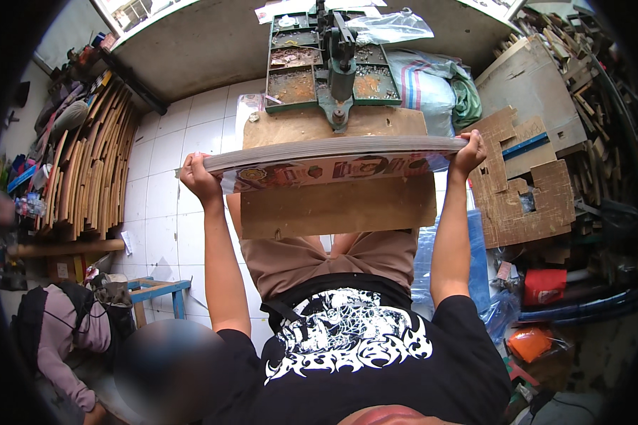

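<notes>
Left hand: your left hand (200,177) is clamped around the left end of the stack of printed sheets (333,157).
Right hand: your right hand (471,151) wraps the right end the same way, fingers curled over the edge.
Where it is: the stack hangs in the air between both hands, above the wooden board (337,205) on your lap and just before the green press (339,71).
Handling: probably heavy and limp; it bows in the middle, and loose sheets can slide, so grip both ends.
Long axis: left to right across you, printed face toward you.
</notes>
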`<state>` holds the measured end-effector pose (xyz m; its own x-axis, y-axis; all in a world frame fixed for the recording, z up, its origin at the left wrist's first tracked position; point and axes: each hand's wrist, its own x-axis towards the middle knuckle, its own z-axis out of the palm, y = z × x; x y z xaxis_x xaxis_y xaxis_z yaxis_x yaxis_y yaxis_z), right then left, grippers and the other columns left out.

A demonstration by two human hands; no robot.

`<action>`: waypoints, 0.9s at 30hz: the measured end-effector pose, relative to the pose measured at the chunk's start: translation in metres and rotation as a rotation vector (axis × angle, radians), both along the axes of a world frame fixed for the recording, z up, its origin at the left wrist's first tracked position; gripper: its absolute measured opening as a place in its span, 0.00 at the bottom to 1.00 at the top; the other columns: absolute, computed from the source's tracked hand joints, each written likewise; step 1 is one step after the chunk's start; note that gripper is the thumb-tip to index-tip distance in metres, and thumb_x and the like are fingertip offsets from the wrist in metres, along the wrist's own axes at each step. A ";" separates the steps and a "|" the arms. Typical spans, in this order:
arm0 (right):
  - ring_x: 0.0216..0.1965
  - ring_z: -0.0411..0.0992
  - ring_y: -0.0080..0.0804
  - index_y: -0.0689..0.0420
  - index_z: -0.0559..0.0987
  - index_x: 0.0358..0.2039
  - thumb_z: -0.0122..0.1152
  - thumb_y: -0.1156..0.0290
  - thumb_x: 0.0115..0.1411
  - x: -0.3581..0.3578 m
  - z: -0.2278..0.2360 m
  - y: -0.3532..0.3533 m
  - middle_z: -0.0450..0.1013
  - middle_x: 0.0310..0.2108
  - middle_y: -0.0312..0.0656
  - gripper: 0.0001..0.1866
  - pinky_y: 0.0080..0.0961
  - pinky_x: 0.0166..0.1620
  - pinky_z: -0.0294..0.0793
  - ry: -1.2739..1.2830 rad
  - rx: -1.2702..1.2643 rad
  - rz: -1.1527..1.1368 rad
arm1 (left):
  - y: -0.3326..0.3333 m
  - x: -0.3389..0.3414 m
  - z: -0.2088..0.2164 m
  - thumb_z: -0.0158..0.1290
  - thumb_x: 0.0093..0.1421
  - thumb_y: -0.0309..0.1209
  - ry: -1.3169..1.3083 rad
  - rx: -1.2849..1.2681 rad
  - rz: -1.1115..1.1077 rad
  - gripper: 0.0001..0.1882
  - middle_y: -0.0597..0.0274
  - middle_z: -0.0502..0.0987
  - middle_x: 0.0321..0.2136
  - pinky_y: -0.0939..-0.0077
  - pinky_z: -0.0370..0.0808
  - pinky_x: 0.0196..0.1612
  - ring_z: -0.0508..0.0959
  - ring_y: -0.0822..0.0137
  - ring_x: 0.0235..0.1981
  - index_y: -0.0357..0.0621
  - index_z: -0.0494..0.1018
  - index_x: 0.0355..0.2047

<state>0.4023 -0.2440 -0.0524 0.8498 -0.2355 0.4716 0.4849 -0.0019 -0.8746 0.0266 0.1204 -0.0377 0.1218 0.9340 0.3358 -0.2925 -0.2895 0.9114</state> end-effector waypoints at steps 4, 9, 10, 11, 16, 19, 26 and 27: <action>0.21 0.70 0.31 0.62 0.74 0.17 0.48 0.63 0.63 -0.002 0.003 0.002 0.71 0.17 0.42 0.21 0.27 0.29 0.68 -0.012 -0.029 -0.039 | 0.005 0.000 -0.002 0.43 0.61 0.29 -0.025 -0.027 -0.008 0.15 0.67 0.65 0.11 0.81 0.57 0.12 0.63 0.77 0.09 0.38 0.67 0.17; 0.20 0.69 0.31 0.62 0.74 0.17 0.48 0.63 0.63 -0.002 0.004 0.002 0.71 0.17 0.41 0.21 0.27 0.29 0.68 -0.017 -0.008 -0.026 | 0.002 0.002 0.003 0.43 0.60 0.28 -0.008 0.037 0.034 0.14 0.67 0.65 0.11 0.81 0.57 0.12 0.62 0.77 0.09 0.37 0.67 0.18; 0.20 0.69 0.31 0.62 0.74 0.17 0.48 0.63 0.63 -0.001 0.004 0.004 0.71 0.17 0.41 0.21 0.27 0.29 0.68 -0.008 -0.007 -0.024 | 0.003 0.001 0.001 0.43 0.61 0.28 -0.015 0.009 0.022 0.14 0.67 0.65 0.11 0.81 0.57 0.12 0.62 0.77 0.09 0.37 0.67 0.18; 0.20 0.69 0.31 0.62 0.74 0.17 0.48 0.63 0.63 0.000 0.003 0.003 0.71 0.17 0.41 0.21 0.27 0.29 0.68 -0.010 -0.006 -0.025 | 0.002 0.000 0.000 0.43 0.61 0.28 -0.022 -0.021 0.008 0.15 0.67 0.65 0.12 0.81 0.57 0.13 0.63 0.77 0.09 0.37 0.67 0.18; 0.20 0.70 0.32 0.63 0.74 0.16 0.47 0.62 0.62 0.002 0.002 0.000 0.72 0.16 0.42 0.21 0.30 0.29 0.68 0.004 -0.017 -0.034 | 0.000 0.000 0.003 0.44 0.62 0.30 0.000 -0.042 -0.027 0.15 0.67 0.65 0.12 0.81 0.58 0.13 0.63 0.78 0.10 0.38 0.67 0.18; 0.19 0.70 0.30 0.62 0.73 0.16 0.48 0.62 0.64 0.000 0.003 0.003 0.70 0.15 0.40 0.22 0.29 0.28 0.68 0.028 0.064 0.004 | 0.002 -0.002 0.000 0.44 0.62 0.30 -0.012 -0.051 -0.021 0.16 0.67 0.66 0.12 0.82 0.59 0.13 0.64 0.78 0.11 0.38 0.67 0.18; 0.20 0.68 0.28 0.61 0.73 0.17 0.48 0.63 0.65 -0.001 0.004 0.002 0.70 0.16 0.40 0.21 0.24 0.30 0.67 0.031 0.020 0.014 | 0.001 0.000 0.003 0.43 0.62 0.31 0.021 -0.071 -0.008 0.17 0.62 0.70 0.13 0.81 0.60 0.14 0.66 0.76 0.11 0.38 0.66 0.17; 0.21 0.69 0.29 0.61 0.73 0.16 0.48 0.63 0.65 -0.007 0.013 0.005 0.70 0.16 0.40 0.22 0.25 0.32 0.67 0.073 0.031 0.018 | -0.001 0.001 0.006 0.43 0.62 0.32 0.022 -0.078 -0.002 0.17 0.61 0.70 0.13 0.81 0.61 0.14 0.66 0.76 0.11 0.38 0.66 0.17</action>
<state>0.3952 -0.2393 -0.0397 0.8859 -0.2337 0.4006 0.4193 0.0341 -0.9072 0.0275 0.1196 -0.0317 0.1303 0.9569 0.2595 -0.2731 -0.2170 0.9372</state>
